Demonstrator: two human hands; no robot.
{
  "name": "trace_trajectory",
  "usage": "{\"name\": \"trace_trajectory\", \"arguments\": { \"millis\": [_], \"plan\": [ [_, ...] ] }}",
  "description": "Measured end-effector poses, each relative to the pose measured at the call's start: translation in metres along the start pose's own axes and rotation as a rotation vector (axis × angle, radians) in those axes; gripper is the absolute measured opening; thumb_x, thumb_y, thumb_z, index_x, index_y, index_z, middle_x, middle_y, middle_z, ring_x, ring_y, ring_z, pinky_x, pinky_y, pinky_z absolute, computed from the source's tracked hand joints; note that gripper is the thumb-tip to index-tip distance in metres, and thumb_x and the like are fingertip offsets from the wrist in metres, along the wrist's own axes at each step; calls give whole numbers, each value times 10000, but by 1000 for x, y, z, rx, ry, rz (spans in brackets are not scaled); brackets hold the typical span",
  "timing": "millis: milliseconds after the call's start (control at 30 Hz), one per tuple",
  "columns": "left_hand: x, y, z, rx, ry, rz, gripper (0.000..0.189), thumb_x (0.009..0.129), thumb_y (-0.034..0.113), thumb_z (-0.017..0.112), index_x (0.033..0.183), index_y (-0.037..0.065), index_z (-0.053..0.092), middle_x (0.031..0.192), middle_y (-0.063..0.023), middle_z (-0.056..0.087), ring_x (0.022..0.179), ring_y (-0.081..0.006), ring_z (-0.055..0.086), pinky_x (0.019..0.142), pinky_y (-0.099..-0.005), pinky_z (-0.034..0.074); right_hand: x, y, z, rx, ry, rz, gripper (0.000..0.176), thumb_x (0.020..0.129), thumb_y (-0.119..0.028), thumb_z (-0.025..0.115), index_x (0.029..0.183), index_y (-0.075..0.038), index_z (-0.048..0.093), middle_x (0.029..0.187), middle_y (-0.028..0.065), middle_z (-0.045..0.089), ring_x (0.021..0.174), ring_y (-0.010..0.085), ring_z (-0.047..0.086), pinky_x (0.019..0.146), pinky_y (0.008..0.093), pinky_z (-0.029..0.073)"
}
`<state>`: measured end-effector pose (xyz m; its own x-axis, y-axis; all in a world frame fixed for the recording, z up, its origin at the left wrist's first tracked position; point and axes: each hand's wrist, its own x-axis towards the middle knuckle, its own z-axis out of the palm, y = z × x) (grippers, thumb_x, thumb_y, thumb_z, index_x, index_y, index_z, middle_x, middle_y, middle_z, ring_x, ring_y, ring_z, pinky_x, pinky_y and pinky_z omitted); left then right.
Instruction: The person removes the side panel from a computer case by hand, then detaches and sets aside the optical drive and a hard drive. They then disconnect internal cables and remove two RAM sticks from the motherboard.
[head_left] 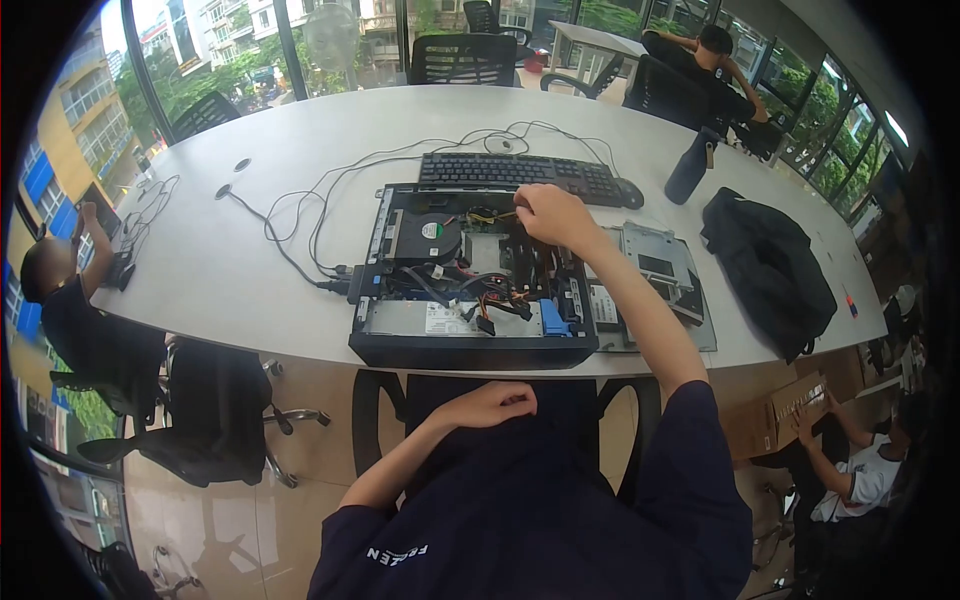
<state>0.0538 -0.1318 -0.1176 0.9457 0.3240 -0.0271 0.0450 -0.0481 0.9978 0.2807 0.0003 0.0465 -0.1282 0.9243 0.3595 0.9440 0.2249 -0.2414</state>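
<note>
On the table in front of me lies an open desktop computer case (430, 352), its cover off. Inside are a black fan housing (425, 236), a silver power supply (395, 318), bundled cables (485, 290) and a blue plastic latch (555, 318). My right hand (555, 214) reaches over the case's far right part, fingers closed in a pinch near yellow wires (487, 216). What those fingers hold, if anything, is too small to make out. Below the table edge, my left hand (490, 403) rests near my lap, fingers curled and nothing visible in them.
Behind the case are a black keyboard (520, 172) and a mouse (628, 193). To the right lie metal computer parts (660, 262), a dark bottle (690, 168) and a black bag (770, 265). Cables (300, 215) run leftward. Other people sit left, right and behind the table.
</note>
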Motion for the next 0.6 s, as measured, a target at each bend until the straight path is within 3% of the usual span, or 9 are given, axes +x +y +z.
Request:
{"name": "trace_trajectory", "arguments": {
  "millis": [67,133,200,233,300,433,500,533,600],
  "plan": [
    [-32,60,-4,149,-141,-146,296,1017,290,593,1103,12,642,1064,-66,677,981,-153,619,907,-323,483,4,6,15,-48,12,-47,210,885,-203,581,999,-51,672,970,134,724,1000,344,678,849,476,532],
    [-54,98,-15,-106,-360,-57,306,1019,278,582,1127,-1,648,1085,-82,680,996,-173,628,913,-327,485,8,5,17,-117,-172,32,295,901,-221,577,1137,-66,664,1047,143,722,1058,336,664,920,465,509],
    [-72,142,-26,-118,-685,73,324,1015,302,593,1109,0,666,1027,-79,698,953,-198,661,888,-337,496,8,9,22,-159,-190,-15,290,892,-205,570,1132,-72,663,1024,154,724,1036,339,671,912,472,507],
    [-77,163,-30,-116,-687,65,324,1015,302,593,1109,0,666,1027,-79,698,953,-198,661,888,-337,496,7,12,25,-204,-208,-49,287,882,-189,563,1128,-78,662,1001,166,726,1014,342,677,904,478,505],
    [-77,199,-37,180,-548,117,301,1008,271,602,1099,-7,674,1024,-99,702,947,-217,675,883,-345,507,4,14,32,-198,-158,-47,245,860,-174,573,1059,-71,671,951,169,726,958,338,692,879,475,509],
    [-42,235,-50,645,-15,235,156,956,152,634,1010,12,679,953,-114,695,899,-254,674,821,-362,519,7,17,35,-239,-96,-64,185,814,-145,592,941,-53,690,889,177,727,892,338,708,845,471,508],
    [-12,246,-60,835,202,101,145,931,132,639,957,-5,678,921,-138,693,879,-272,674,779,-375,513,8,16,32,-243,-74,-55,173,804,-134,596,919,-51,694,883,180,726,890,342,707,848,471,511],
    [7,240,-72,923,276,79,143,925,121,611,965,-1,673,919,-139,695,877,-291,676,784,-391,518,8,15,32,-246,-59,-52,161,794,-124,599,897,-49,697,877,182,726,889,346,707,851,471,513],
    [46,211,-105,1247,402,228,170,914,87,531,1009,7,646,965,-153,679,974,-323,658,850,-430,506,8,15,31,-211,-49,-35,151,798,-124,604,889,-48,697,865,183,724,884,347,706,835,474,517]
  ]
}}
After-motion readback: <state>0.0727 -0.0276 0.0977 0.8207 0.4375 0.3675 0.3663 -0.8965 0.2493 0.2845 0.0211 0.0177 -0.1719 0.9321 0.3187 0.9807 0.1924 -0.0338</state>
